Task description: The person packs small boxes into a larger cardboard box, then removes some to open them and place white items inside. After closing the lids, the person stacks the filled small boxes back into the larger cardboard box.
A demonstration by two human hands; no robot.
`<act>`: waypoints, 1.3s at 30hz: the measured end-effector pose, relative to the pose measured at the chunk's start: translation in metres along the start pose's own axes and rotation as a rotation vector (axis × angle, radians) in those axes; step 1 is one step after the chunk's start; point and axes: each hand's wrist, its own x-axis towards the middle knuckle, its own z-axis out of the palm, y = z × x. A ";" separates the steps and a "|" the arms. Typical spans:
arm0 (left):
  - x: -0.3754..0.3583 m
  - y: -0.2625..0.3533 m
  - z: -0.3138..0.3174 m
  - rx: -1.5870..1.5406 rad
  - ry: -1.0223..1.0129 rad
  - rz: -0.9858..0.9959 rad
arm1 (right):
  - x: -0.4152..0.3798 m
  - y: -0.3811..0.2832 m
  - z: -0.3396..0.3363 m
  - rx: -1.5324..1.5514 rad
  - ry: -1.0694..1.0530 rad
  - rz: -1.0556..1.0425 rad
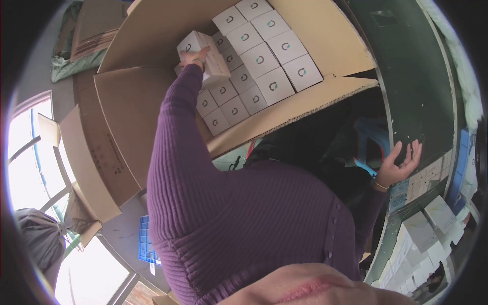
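Note:
My left hand (195,57) reaches into the large cardboard carton and grips a white box (217,63), fingers on its top and side. This box sits tilted and higher than the smaller-looking white boxes (234,109) beside it. Taller stacked white boxes (274,85), each with a dark and green round mark, fill the carton's right part. My right hand (399,166) is out to the right near the edge of a dark green surface (422,86), fingers apart and slightly curled, with nothing in it.
Raised flaps of the carton (122,112) surround the boxes. A blue crate (147,239) is at lower left. Several white boxes (419,231) stand at lower right. A blue frame (362,140) is between the carton and my right hand.

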 end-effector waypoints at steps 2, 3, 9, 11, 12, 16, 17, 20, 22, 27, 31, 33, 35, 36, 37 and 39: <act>0.014 0.003 0.026 -0.009 0.008 -0.053 | -0.002 0.000 0.000 -0.031 -0.005 0.035; 0.026 0.004 0.041 0.008 0.065 -0.067 | -0.002 -0.001 0.001 -0.026 -0.012 0.038; 0.030 0.033 0.084 -0.091 0.158 -0.046 | -0.002 0.001 0.003 -0.045 -0.021 0.061; 0.032 0.031 0.089 -0.132 0.165 -0.017 | -0.002 0.001 0.004 -0.053 -0.017 0.055; 0.027 0.026 0.083 -0.200 0.096 0.013 | -0.003 0.001 0.004 -0.056 -0.011 0.058; 0.040 -0.005 0.072 -0.244 0.087 0.126 | -0.002 0.000 0.006 -0.050 -0.016 0.056; 0.051 -0.021 0.071 -0.229 0.108 0.145 | -0.003 0.000 0.009 -0.051 -0.019 0.054; 0.107 -0.089 0.059 1.757 -0.165 0.884 | -0.008 -0.007 0.022 0.035 -0.027 0.071; 0.170 -0.156 0.052 1.581 0.953 1.780 | -0.006 -0.006 0.028 0.037 -0.079 -0.063; 0.254 -0.097 0.103 0.807 0.170 1.246 | -0.003 -0.008 -0.006 -0.110 0.006 0.062; 0.151 0.033 0.104 -0.021 0.351 0.608 | -0.011 -0.004 -0.015 0.121 0.035 0.178; 0.073 0.080 0.061 -0.271 0.431 0.678 | -0.013 -0.011 -0.026 0.170 0.070 0.196; -0.013 0.122 0.021 -0.448 0.450 0.860 | -0.020 -0.011 -0.047 0.175 0.119 0.230; -0.052 0.139 0.000 -0.504 0.367 0.963 | -0.021 -0.010 -0.066 0.085 0.186 0.237; -0.090 0.151 -0.023 -0.555 0.285 1.060 | -0.022 -0.010 -0.084 -0.002 0.246 0.246; -0.146 0.169 -0.061 -0.704 0.146 1.197 | -0.024 -0.001 -0.128 -0.126 0.405 0.302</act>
